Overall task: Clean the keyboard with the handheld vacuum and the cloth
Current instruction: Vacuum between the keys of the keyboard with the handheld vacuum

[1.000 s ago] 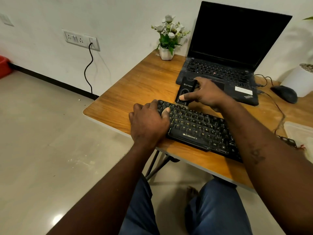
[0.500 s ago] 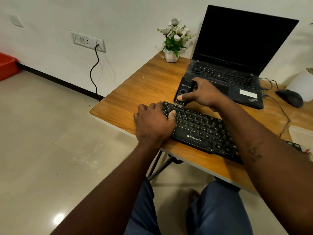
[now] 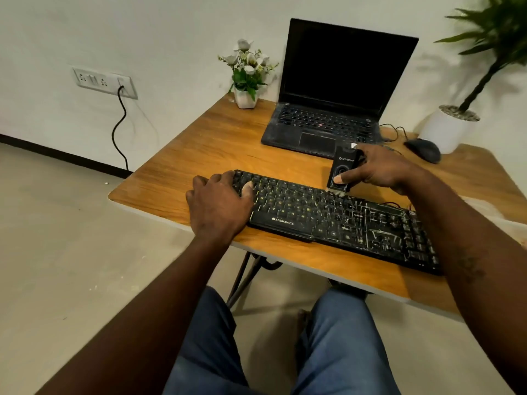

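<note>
Vacuum (image 3: 343, 169) touches far edge of keyboard (image 3: 328, 220).

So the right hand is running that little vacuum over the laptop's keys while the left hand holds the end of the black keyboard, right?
Not quite. The head view shows the right hand holding the handheld vacuum with its brush end on the black keyboard's far edge, not on the laptop's keys. The left hand does hold the black keyboard's left end.

White plaster wall (image 3: 171, 29) at back, black skirting strip (image 3: 57, 156) along base. White socket plate (image 3: 104, 82) on wall w/ black cable (image 3: 119, 129) hanging down. Beige smooth floor (image 3: 71, 252). Wood-grain tabletop (image 3: 216, 143), dark metal legs (image 3: 242, 277) under.
</note>
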A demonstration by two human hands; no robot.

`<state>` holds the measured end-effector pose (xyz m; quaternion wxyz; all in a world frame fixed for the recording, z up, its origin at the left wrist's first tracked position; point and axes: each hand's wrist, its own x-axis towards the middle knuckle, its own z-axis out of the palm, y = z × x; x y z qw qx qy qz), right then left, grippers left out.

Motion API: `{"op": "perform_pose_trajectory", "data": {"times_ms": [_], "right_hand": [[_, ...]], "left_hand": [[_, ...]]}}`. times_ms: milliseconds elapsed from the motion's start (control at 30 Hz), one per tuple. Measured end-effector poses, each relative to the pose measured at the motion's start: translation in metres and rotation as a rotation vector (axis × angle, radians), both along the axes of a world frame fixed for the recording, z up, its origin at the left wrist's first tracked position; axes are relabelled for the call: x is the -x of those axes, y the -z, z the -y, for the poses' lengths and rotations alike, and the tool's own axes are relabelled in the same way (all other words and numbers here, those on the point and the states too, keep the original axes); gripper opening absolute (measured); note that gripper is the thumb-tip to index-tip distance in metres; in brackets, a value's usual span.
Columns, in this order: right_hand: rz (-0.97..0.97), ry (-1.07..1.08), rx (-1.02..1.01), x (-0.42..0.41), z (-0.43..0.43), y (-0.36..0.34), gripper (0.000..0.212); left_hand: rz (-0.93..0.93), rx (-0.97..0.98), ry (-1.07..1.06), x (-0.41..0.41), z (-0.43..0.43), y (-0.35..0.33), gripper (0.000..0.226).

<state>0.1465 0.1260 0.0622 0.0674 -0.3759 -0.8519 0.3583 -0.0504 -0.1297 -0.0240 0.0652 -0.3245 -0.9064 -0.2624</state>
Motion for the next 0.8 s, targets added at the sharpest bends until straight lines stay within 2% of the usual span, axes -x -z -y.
{"op": "perform_pose_trajectory", "data": {"times_ms": [133, 333, 533, 667, 800], "right_hand": [[-0.075, 0.013, -0.010, -0.003, 0.010, -0.006, 0.065], [-0.214, -0.079, -0.032, 0.050, 0.067, 0.001, 0.066], [-0.174, -0.117, -0.149, 0.084, 0.088, 0.009, 0.069], [-0.079, -0.143, -0.147, 0.061, 0.073, 0.001, 0.065], [0.000, -0.112, -0.207, 0.025, 0.060, -0.006, 0.071]], "left_hand": [[0.044, -0.044, 0.016, 0.001, 0.000, -0.002, 0.064], [0.344, -0.123, -0.028, 0.009, -0.010, -0.012, 0.058], [0.161, -0.088, -0.032, -0.001, -0.008, -0.006, 0.053], [0.132, -0.080, -0.022, -0.001, -0.008, -0.007, 0.053], [0.118, -0.076, -0.024, -0.003, -0.007, -0.006, 0.053]]}}
